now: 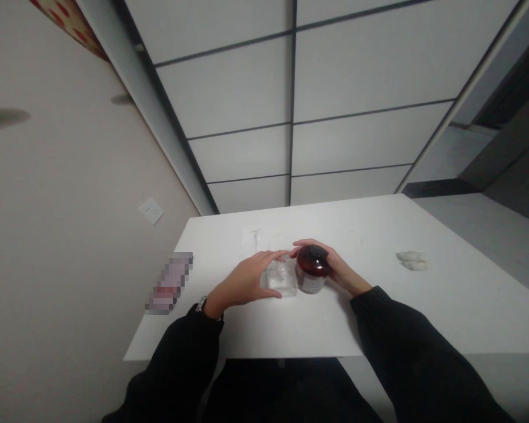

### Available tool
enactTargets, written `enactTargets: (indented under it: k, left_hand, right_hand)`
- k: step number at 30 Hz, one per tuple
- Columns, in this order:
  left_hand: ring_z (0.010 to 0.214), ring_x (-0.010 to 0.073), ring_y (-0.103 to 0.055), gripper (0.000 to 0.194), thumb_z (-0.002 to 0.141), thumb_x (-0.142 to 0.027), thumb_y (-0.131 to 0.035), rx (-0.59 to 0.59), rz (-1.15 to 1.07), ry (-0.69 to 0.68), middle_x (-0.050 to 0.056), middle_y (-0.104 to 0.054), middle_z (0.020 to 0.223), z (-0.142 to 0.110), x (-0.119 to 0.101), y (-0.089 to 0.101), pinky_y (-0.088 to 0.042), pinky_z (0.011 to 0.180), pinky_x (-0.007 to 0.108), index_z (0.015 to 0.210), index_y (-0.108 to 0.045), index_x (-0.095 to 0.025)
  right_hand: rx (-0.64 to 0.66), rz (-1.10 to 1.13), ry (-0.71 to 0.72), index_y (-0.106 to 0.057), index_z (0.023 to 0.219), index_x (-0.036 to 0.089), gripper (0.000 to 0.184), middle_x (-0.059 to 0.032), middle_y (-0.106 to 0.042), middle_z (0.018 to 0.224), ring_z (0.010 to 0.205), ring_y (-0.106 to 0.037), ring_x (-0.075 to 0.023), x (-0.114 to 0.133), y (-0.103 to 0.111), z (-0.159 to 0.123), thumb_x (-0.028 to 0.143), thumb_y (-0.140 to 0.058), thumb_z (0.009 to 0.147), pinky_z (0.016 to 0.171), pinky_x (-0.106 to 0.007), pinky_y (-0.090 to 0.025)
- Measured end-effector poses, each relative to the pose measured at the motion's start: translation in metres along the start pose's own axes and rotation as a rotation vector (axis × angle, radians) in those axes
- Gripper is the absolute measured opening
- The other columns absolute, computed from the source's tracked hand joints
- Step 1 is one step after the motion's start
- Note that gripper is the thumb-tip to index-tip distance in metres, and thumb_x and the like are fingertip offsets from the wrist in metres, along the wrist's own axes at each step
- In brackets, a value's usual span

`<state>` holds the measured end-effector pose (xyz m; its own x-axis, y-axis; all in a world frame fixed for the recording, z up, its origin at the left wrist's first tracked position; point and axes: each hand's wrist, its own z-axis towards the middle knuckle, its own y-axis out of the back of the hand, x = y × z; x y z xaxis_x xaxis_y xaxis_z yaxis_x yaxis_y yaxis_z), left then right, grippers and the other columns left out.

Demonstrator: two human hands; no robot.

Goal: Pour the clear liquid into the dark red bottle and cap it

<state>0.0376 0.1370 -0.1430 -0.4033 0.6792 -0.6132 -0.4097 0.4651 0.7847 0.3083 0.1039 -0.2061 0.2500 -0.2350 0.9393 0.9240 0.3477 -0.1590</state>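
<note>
A dark red jar (311,271) with a dark lid stands on the white table (379,311). My right hand (335,267) wraps round its right side and grips it. Just left of the jar sits a clear, box-like container (284,279). My left hand (247,279) curves over that container, thumb below and fingers along its top edge, holding it. The two objects touch or nearly touch. Both arms wear black sleeves, and a watch shows at my left wrist.
A crumpled white tissue (412,259) lies at the table's right. A flat pinkish object, blurred out (170,283), rests at the left edge. Faint clear wrapping (260,238) lies behind the hands. A beige wall with a socket (151,210) stands left.
</note>
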Motion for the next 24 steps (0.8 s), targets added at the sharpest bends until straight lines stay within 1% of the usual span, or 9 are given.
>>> enactTargets:
  k: [2,5,8,12,16,21,24]
  left_hand:
    - [0.147,0.0344,-0.056,0.090,0.081,-0.032,-0.090,-0.021,-0.017,0.027,0.013,-0.061,0.155,0.000,0.003,-0.004,-0.043,0.124,0.056,0.159,-0.046,-0.029]
    - [0.146,0.0341,-0.058,0.098,0.081,-0.031,-0.091,-0.031,-0.061,0.053,0.012,-0.065,0.151,0.001,0.007,-0.005,-0.043,0.124,0.055,0.164,-0.038,-0.031]
    - [0.143,0.0337,-0.060,0.104,0.080,-0.029,-0.091,-0.040,-0.097,0.031,0.011,-0.068,0.147,0.000,0.006,-0.003,-0.043,0.123,0.055,0.167,-0.033,-0.031]
    - [0.142,0.0333,-0.060,0.107,0.082,-0.028,-0.089,-0.070,-0.131,-0.003,0.011,-0.069,0.145,-0.001,0.006,-0.004,-0.041,0.125,0.057,0.169,-0.027,-0.031]
    - [0.143,0.0333,-0.059,0.108,0.082,-0.027,-0.088,-0.078,-0.129,-0.023,0.013,-0.065,0.149,-0.001,0.010,-0.006,-0.041,0.125,0.058,0.170,-0.025,-0.030]
    - [0.141,0.0323,-0.061,0.110,0.083,-0.027,-0.087,-0.057,-0.122,-0.014,0.010,-0.070,0.142,0.001,0.012,-0.006,-0.042,0.124,0.058,0.171,-0.023,-0.033]
    - [0.136,0.0322,-0.064,0.108,0.081,-0.028,-0.088,-0.063,-0.104,-0.003,0.010,-0.071,0.140,0.001,0.013,-0.006,-0.044,0.122,0.057,0.170,-0.026,-0.032]
  right_hand:
    - [0.028,-0.003,-0.005,-0.072,0.124,0.023,0.081,-0.0122,-0.076,0.119,0.104,-0.072,-0.0279,-0.001,0.001,0.000,0.091,-0.060,0.083,0.095,-0.042,-0.057]
    - [0.065,-0.010,-0.014,-0.074,0.117,0.022,0.080,-0.0127,-0.074,0.121,0.111,-0.070,-0.0300,-0.004,0.003,0.000,0.092,-0.057,0.084,0.099,-0.043,-0.056]
    - [0.074,0.004,-0.042,-0.074,0.117,0.023,0.078,-0.0123,-0.075,0.120,0.107,-0.071,-0.0293,-0.006,0.004,0.001,0.092,-0.055,0.085,0.095,-0.043,-0.057]
    - [0.030,-0.002,-0.085,-0.074,0.110,0.024,0.075,-0.0118,-0.077,0.115,0.100,-0.072,-0.0294,-0.003,0.001,0.001,0.092,-0.057,0.084,0.093,-0.044,-0.058]
    - [0.006,0.010,-0.089,-0.075,0.108,0.023,0.073,-0.0113,-0.077,0.111,0.097,-0.073,-0.0279,0.001,-0.002,0.001,0.090,-0.062,0.082,0.091,-0.043,-0.058]
    - [0.015,0.032,-0.120,-0.074,0.109,0.023,0.074,-0.0113,-0.077,0.111,0.092,-0.071,-0.0262,0.000,-0.001,0.001,0.090,-0.064,0.080,0.086,-0.041,-0.058]
    - [0.023,0.023,-0.125,-0.075,0.108,0.022,0.074,-0.0118,-0.077,0.111,0.092,-0.071,-0.0270,0.000,0.000,0.002,0.090,-0.065,0.079,0.088,-0.042,-0.057]
